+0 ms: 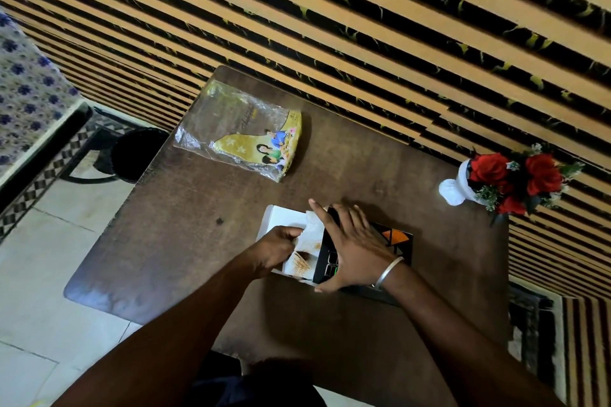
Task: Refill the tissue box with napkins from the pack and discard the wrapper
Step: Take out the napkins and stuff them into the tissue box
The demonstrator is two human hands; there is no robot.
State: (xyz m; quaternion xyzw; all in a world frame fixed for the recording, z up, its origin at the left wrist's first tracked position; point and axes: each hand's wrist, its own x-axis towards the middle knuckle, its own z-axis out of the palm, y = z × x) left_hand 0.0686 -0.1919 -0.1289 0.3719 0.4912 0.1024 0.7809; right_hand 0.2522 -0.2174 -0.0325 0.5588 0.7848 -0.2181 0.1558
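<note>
A black tissue box [395, 241] with an orange pattern lies on the brown table [205, 241]. My right hand [350, 241] grips its open left end, fingers spread over the top. A white stack of napkins [281, 216] sticks out of that end. My left hand [276, 248] is closed on the napkins right at the box opening. The flat, clear plastic wrapper [241, 132] with yellow print lies apart at the table's far left corner; it looks flat.
A white vase of red flowers [502, 180] stands at the table's far right, against the striped wall. A black bin [135, 155] sits on the tiled floor left of the table. A patterned cloth surface [26, 92] lies further left.
</note>
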